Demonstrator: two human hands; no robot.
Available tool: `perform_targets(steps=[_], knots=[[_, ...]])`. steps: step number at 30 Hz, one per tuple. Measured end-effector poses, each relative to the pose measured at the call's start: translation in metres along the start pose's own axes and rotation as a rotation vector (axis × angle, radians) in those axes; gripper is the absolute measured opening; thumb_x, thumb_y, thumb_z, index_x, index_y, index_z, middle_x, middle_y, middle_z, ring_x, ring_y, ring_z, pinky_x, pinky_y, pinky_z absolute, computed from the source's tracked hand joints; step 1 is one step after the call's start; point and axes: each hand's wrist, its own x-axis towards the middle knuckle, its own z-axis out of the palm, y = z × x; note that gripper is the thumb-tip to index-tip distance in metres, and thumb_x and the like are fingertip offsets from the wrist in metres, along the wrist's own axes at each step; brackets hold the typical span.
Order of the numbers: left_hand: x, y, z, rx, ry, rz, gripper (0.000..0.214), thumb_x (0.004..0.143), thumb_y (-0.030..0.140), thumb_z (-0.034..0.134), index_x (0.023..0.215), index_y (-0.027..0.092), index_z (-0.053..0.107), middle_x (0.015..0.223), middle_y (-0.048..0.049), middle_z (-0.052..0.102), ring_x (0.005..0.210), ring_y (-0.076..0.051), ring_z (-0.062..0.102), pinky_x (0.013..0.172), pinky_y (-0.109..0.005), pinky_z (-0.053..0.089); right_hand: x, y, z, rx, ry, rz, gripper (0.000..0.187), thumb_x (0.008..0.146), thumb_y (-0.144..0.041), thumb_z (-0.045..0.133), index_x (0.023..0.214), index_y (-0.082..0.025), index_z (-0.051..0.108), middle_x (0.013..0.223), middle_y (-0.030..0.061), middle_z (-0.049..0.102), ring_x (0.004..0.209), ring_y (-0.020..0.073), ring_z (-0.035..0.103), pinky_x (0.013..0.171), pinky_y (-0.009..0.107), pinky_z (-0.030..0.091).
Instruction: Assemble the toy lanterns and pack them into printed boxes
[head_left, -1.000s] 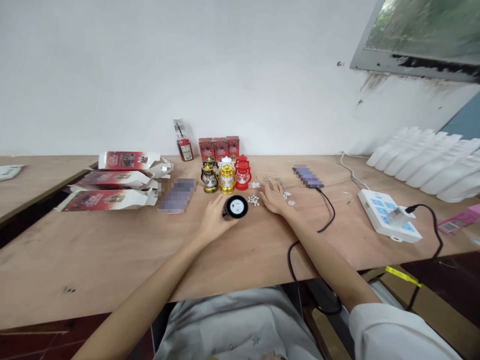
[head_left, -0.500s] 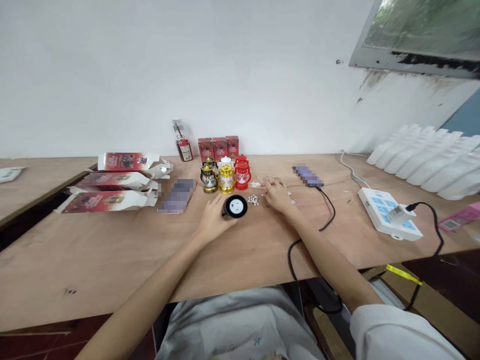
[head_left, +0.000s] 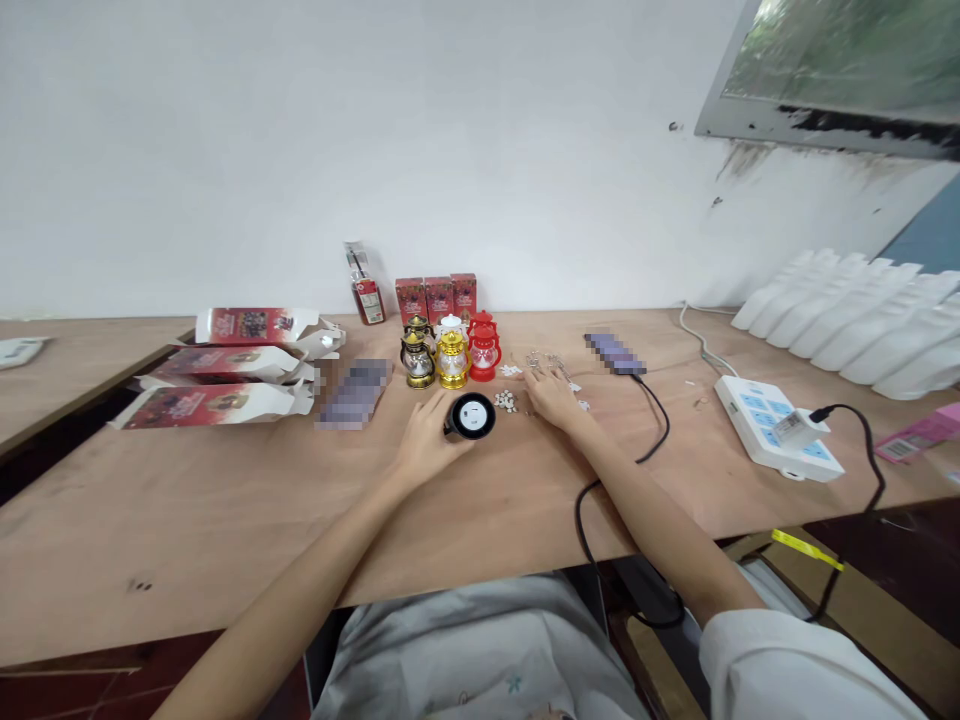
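Observation:
My left hand (head_left: 427, 435) is closed round what looks like a small black lantern (head_left: 472, 416), turned so its round base faces me, with a white disc inside a black rim. My right hand (head_left: 553, 398) rests on the table, fingers stretched out and apart among small loose parts. By its fingertips are tiny metallic pieces (head_left: 541, 360); white round pieces (head_left: 505, 401) lie to its left. Anything under its fingers is too small to make out. Just beyond stand several small lanterns in two rows, including a gold one (head_left: 452, 362), a red one (head_left: 484, 355) and a bronze one (head_left: 417, 362).
Small red boxes (head_left: 439, 298) and a bottle (head_left: 368, 300) stand against the wall. Opened red-and-white cartons (head_left: 217, 402) lie left, near a blurred flat item (head_left: 354, 394). Rightward are a phone (head_left: 615, 353) with a black cable, a power strip (head_left: 780, 425) and white plastic pieces (head_left: 847, 315).
My right hand's fingers have straightened a little over the small parts and the hand has shifted slightly. My left hand keeps the black lantern in the same place.

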Motion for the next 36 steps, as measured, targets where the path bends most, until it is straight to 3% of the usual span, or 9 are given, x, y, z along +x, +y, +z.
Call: perform_targets(steps=[13,21,24,27,30,32,36], knots=[[0.001,-0.001,0.000,0.009,0.000,0.009,0.044,0.070,0.030,0.069,0.108,0.020,0.050,0.111,-0.0083,0.061,0.106,-0.027,0.056,0.089,-0.040,0.043,0.002,0.004,0.008,0.092,0.028,0.081,0.036,0.086,-0.007,0.031,0.102,-0.011,0.063,0.108,0.0165,0.062,0.106,0.0272,0.052,0.091,0.038,0.035],[0.000,0.000,-0.001,0.028,-0.003,0.004,0.044,0.070,0.029,0.068,0.109,0.020,0.050,0.111,-0.0080,0.061,0.105,-0.027,0.056,0.086,-0.039,0.043,0.003,0.001,0.008,0.197,0.100,0.116,0.035,0.087,-0.011,0.033,0.106,-0.011,0.063,0.105,0.0142,0.063,0.105,0.0254,0.053,0.092,0.039,0.036],[0.000,0.000,-0.001,0.025,-0.012,0.001,0.044,0.070,0.030,0.068,0.109,0.021,0.050,0.111,-0.0077,0.061,0.106,-0.027,0.056,0.086,-0.039,0.042,0.002,-0.004,0.003,0.409,0.219,0.144,0.030,0.088,-0.017,0.039,0.100,-0.015,0.066,0.100,0.0108,0.065,0.099,0.0230,0.056,0.089,0.038,0.041],[0.000,-0.001,-0.001,0.028,-0.013,0.007,0.045,0.070,0.029,0.068,0.109,0.020,0.050,0.113,-0.0083,0.060,0.106,-0.027,0.056,0.087,-0.039,0.041,-0.001,-0.018,-0.008,0.826,0.419,0.194,0.020,0.084,-0.026,0.052,0.089,-0.018,0.070,0.093,0.0074,0.068,0.089,0.0211,0.060,0.083,0.037,0.046],[0.000,0.000,-0.001,0.044,-0.028,0.001,0.045,0.069,0.028,0.069,0.110,0.020,0.049,0.113,-0.0083,0.060,0.107,-0.027,0.055,0.086,-0.038,0.041,-0.007,-0.039,-0.024,1.173,0.552,0.207,0.022,0.078,-0.031,0.062,0.096,-0.021,0.068,0.085,0.0031,0.069,0.080,0.0171,0.062,0.079,0.034,0.048],[0.000,0.003,-0.002,0.064,-0.046,-0.008,0.046,0.069,0.026,0.068,0.110,0.020,0.050,0.114,-0.0080,0.060,0.107,-0.027,0.055,0.084,-0.036,0.040,-0.013,-0.053,-0.034,1.321,0.606,0.184,0.025,0.076,-0.032,0.065,0.098,-0.022,0.068,0.083,0.0014,0.069,0.078,0.0151,0.062,0.077,0.031,0.049],[0.000,0.008,-0.005,0.126,-0.090,-0.003,0.041,0.070,0.024,0.065,0.108,0.020,0.050,0.112,-0.0068,0.062,0.105,-0.025,0.056,0.080,-0.033,0.038,-0.023,-0.074,-0.042,1.427,0.583,0.102,0.008,0.075,-0.029,0.067,0.078,-0.022,0.069,0.080,0.0005,0.070,0.078,0.0151,0.063,0.076,0.030,0.049]])
